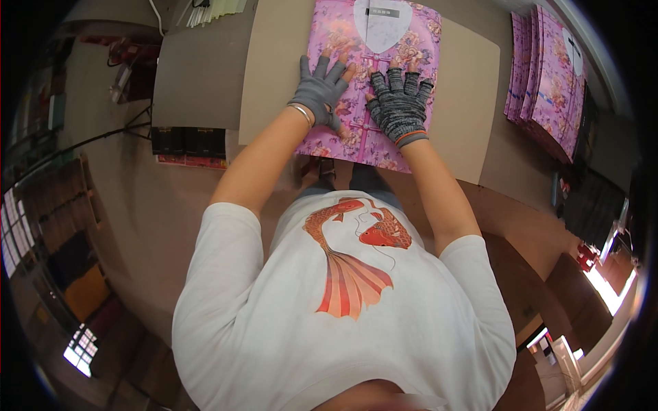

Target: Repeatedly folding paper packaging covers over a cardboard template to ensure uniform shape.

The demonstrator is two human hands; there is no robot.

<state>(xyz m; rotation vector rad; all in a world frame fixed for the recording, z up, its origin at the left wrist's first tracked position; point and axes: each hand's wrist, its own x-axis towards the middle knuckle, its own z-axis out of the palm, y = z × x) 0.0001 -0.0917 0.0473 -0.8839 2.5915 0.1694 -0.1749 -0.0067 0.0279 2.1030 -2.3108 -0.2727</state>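
Observation:
A flat pink folder-like piece with printed flowers and a pale heart-shaped neck area at its far end lies before me. Down its middle runs a darker pink band with knot-like fastenings. My left hand, in a plain grey fingerless glove, rests on its left side with fingers spread. On the right side, my right hand lies flat in a mottled dark grey fingerless glove, its fingers apart. Neither hand grips anything. Both palms hide parts of the floral print.
Under the pink piece is a tan board on the table. A stack of similar pink floral pieces stands at the right. Pale strips lie at the far left, and dark boxes sit below the table's left edge.

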